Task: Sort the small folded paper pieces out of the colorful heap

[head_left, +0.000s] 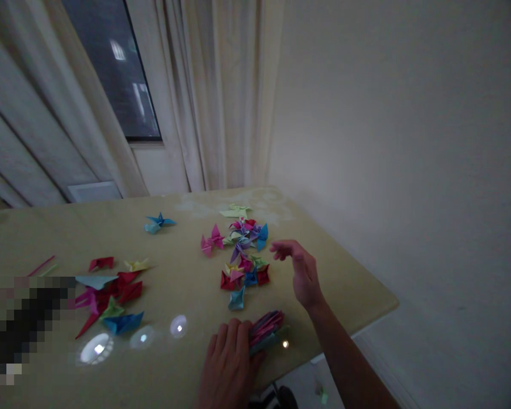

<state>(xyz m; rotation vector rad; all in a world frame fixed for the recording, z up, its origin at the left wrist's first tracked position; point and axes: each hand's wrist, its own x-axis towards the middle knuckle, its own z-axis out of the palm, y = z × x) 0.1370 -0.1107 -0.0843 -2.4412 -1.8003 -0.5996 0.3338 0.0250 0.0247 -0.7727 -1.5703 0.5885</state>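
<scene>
My left hand [229, 363] lies near the table's front edge with its fingers flat against the side of a stack of coloured paper sheets [267, 329]. My right hand [300, 271] hovers just right of a pile of folded paper pinwheels [244, 250] in pink, blue, purple, red and green; its fingers are loosely curled and apart, holding nothing. A light blue folded piece [237, 299] lies between the pile and the stack.
The yellowish table [174, 289] stands against a white wall and curtains. A second heap of folded papers [111, 301] sits at the left, a blue pinwheel [158, 222] further back, and thin paper strips [42, 266] at far left. A blurred dark patch covers the lower left.
</scene>
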